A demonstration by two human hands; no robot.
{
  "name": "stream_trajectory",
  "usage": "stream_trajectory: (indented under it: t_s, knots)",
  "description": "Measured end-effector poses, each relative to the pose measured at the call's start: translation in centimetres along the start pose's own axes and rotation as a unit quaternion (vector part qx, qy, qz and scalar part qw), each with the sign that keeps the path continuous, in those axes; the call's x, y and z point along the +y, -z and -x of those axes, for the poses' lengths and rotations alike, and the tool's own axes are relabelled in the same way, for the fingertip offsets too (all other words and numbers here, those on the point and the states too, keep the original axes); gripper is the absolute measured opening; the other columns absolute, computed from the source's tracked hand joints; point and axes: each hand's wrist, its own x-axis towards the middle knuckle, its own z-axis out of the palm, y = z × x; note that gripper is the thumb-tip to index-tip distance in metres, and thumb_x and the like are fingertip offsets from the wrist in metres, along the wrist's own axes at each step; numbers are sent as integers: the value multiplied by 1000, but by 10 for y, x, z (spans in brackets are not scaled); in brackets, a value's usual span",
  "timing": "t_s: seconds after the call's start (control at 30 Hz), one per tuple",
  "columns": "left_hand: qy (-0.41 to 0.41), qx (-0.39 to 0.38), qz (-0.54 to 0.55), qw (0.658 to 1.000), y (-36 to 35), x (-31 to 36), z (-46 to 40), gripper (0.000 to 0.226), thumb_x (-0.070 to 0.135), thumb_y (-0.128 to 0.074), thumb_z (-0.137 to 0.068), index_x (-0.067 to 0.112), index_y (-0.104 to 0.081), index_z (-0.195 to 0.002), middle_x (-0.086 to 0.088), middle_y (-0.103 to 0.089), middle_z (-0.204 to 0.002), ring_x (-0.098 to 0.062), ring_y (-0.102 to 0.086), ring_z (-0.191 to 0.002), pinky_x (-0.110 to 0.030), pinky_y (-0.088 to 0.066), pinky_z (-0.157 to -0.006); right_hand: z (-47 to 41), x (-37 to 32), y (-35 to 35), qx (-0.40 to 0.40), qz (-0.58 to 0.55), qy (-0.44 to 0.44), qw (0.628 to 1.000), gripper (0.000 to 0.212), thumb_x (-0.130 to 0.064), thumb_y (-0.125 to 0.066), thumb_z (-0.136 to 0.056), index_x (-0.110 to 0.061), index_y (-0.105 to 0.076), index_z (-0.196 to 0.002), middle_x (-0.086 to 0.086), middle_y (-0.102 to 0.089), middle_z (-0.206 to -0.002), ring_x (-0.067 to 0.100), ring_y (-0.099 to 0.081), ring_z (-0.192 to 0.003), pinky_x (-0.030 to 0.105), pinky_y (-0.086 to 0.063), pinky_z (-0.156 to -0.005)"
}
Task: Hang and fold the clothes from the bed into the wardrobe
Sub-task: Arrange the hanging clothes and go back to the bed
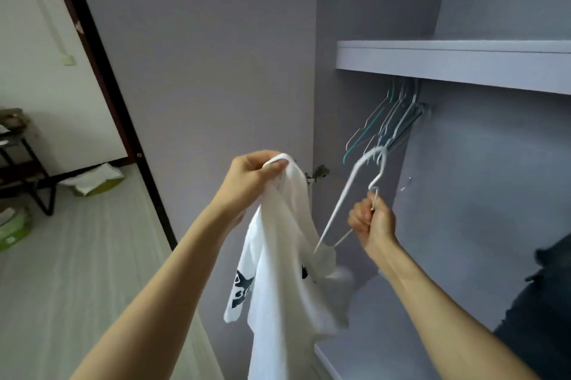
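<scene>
1. The left hand (251,177) pinches the top edge of a white T-shirt (278,280) between thumb and curled fingers, holding it up in front of the open wardrobe door (200,70).
2. The right hand (372,220) is closed in a fist around the neck of a white wire hanger (349,191), just below its hook; the hanger tilts, and its lower corner touches or enters the shirt's cloth near the collar, though blur hides which.
3. The T-shirt hangs down between the two forearms, with a dark print showing in two patches on its front.
4. Behind the held hanger, a bunch of empty hangers (386,120) hangs under the wardrobe shelf (448,61); some are teal and some pale, and they overlap too closely to count.
5. A door hinge (318,174) shows just right of the shirt's top.
6. One dark garment (543,302) hangs at the right inside the wardrobe.
7. At far left stand a dark metal-framed table (21,163) and green-and-white boxes (99,183) on the pale floor (92,256).
</scene>
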Motion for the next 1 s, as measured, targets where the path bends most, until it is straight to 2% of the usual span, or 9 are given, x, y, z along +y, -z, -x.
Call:
stream_trajectory:
  t_s: [0.1,0.2,0.37,0.47,0.57,0.7,0.77,0.9,1.0]
  knots:
    - [1,-75,-12,997,-15,10,1,17,5,-53,-93,11,-67,-84,3,-60,-69,-10,-52,-65,-19,-41,-57,-3,7,-23,-28,-25,-6,999,68,-18,-32,-100,-24,-29,-33,-7,-19,-34,7,-16,-30,19,-14,-34]
    - [3,-116,17,993,-20,12,3,17,5,-54,-93,12,-66,-83,-5,-59,-76,-17,-51,-72,-27,-40,-62,-5,26,-30,11,27,-22,999,64,-21,-34,-101,-21,-31,-37,-5,-23,-33,8,-20,-27,15,-13,-32]
    - [-2,-5,-31,1000,8,-7,6,16,12,-61,-90,14,-73,-79,7,-62,-63,-6,-56,-61,-18,-43,-57,-11,44,0,143,217,42,965,53,-22,-37,-100,-17,-28,-49,-6,-30,-36,14,-30,-34,22,-24,-45]
    - [34,85,-86,992,33,-32,14,18,10,-60,-90,16,-73,-79,3,-66,-67,-12,-60,-66,-30,-50,-65,-21,12,7,178,310,145,923,54,-24,-36,-101,-13,-28,-49,6,-32,-46,21,-31,-49,32,-26,-54]
    - [46,184,-179,965,48,-50,16,13,14,-62,-88,14,-75,-90,-6,-66,-82,-28,-64,-80,-44,-53,-82,-23,-19,1,169,404,227,870,57,-27,-34,-101,-9,-26,-48,7,-30,-45,24,-29,-47,37,-25,-50]
    - [46,211,-225,950,45,-52,13,20,28,-62,-83,15,-72,-72,-7,-61,-72,-26,-62,-72,-38,-52,-74,-15,-33,-18,148,526,301,782,61,-23,-34,-102,-6,-25,-44,20,-41,-47,35,-39,-51,39,-26,-55]
    - [75,207,-177,959,48,-52,11,21,28,-60,-78,17,-71,-65,-8,-61,-61,-20,-57,-61,-34,-52,-70,-14,-36,-21,154,545,312,763,62,-24,-32,-102,3,-35,-47,32,-52,-57,44,-49,-59,42,-31,-58]
    - [154,212,-74,962,57,-61,10,24,11,-62,-85,22,-72,-66,-9,-64,-71,-20,-56,-66,-37,-55,-79,-19,-46,-22,168,572,331,732,64,-25,-30,-102,19,-50,-59,38,-57,-67,51,-54,-69,48,-39,-63]
    - [191,220,-7,957,55,-65,7,23,2,-61,-83,12,-66,-63,-3,-56,-58,-18,-51,-59,-26,-56,-64,-18,-41,-25,140,608,371,688,67,-30,-25,-95,19,-51,-57,38,-56,-62,51,-53,-62,43,-34,-58]
